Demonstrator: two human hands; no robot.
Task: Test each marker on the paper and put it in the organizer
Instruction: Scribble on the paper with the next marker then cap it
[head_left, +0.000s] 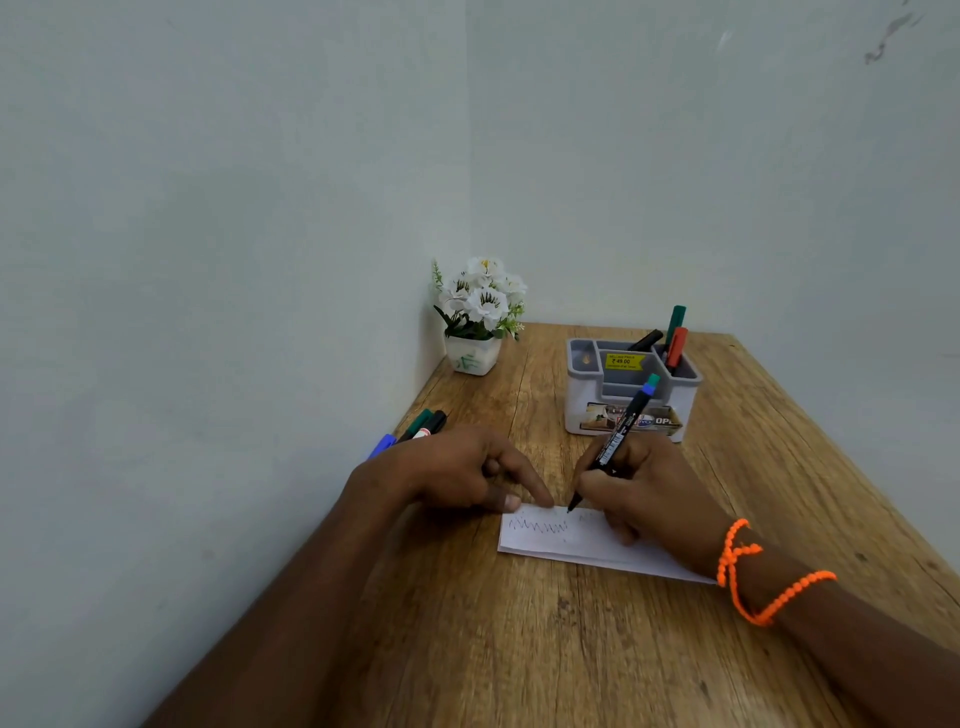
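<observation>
Paper (582, 545) is pinned flat on the table (519, 649) by the left hand (452, 467), index finger extended, so it cannot slide. A marker (615, 441) is pinched in the right hand (639, 488), tip on the sheet, for testing. Tested markers are stood in the organizer (631, 387); untested ones (421, 426) are kept far left.

right hand (641, 493) grips a black marker (613, 444), tip on the top edge of the paper (582, 545). left hand (452, 470) presses one straight finger on the paper's top left corner, beside a zigzag scribble (540, 526). grey organizer (631, 389) stands farther back on the desk (519, 649), holding black, green and red markers. three loose markers (415, 428) lie behind the left hand. flower pot (475, 317) stands in the corner.
</observation>
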